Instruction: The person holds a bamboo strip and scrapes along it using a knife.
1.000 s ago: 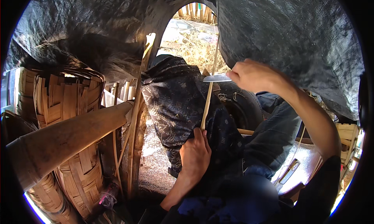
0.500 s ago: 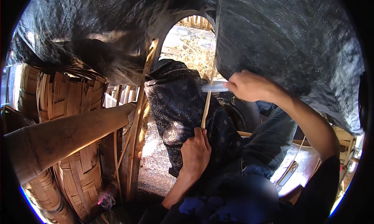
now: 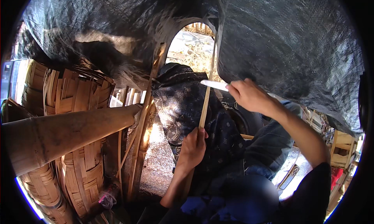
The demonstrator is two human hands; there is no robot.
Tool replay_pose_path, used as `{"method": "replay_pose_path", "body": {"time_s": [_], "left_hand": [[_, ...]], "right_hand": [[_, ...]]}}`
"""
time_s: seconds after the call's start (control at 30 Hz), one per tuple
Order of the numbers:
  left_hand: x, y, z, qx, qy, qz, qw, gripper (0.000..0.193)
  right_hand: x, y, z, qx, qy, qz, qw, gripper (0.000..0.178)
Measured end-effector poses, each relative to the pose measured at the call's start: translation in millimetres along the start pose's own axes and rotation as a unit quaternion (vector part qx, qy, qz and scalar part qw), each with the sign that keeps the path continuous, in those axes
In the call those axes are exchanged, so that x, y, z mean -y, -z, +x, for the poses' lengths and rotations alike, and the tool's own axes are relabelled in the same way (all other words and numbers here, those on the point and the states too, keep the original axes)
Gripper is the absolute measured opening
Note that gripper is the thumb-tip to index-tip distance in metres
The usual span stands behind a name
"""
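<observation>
A long, thin bamboo strip runs from my lap up toward the opening in the dark sheet. My left hand is closed around its lower part, thumb along the strip. In my right hand is a knife with a pale, bright blade; the fist hides its handle. The blade lies across the strip, well above my left hand, and seems to touch it. Dark patterned cloth covers my leg beneath the strip.
A thick bamboo pole juts in from the left, before tall woven bamboo baskets. Upright bamboo slats stand beside my left leg. Black sheeting hangs ahead and to the right. A small plastic bag lies low on the left.
The knife has shifted slightly up the strip, and its blade now shows brighter and more tilted. My left hand stays on the strip, a little further left. The whole view has shifted slightly.
</observation>
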State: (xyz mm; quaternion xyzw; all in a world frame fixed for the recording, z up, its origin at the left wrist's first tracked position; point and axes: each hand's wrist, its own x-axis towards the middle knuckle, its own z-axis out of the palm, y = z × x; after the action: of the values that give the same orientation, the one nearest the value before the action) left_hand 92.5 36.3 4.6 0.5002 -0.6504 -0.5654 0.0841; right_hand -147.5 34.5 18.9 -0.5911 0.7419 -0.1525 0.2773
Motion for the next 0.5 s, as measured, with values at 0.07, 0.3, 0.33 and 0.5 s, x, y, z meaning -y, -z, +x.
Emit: {"method": "replay_pose_path", "body": {"time_s": [0.07, 0.3, 0.33, 0.5], "left_hand": [[-2, 1, 0, 0.001, -0.001, -0.009, 1.0, 0.025], [0, -1, 1, -0.017, -0.025, 0.001, 1.0, 0.025], [0, -1, 1, -0.015, -0.023, 0.0, 1.0, 0.025], [-4, 2, 1, 0.004, -0.002, -0.002, 1.0, 0.021]], "right_hand": [[1, -9, -8, -0.11, 0.068, -0.013, 0.991, 0.026], [9, -10, -20, -0.153, 0.084, -0.024, 0.984, 0.023], [7, -10, -20, -0.135, 0.067, -0.029, 0.988, 0.023], [8, -8, -22, -0.112, 0.084, -0.024, 0.99, 0.025]]}}
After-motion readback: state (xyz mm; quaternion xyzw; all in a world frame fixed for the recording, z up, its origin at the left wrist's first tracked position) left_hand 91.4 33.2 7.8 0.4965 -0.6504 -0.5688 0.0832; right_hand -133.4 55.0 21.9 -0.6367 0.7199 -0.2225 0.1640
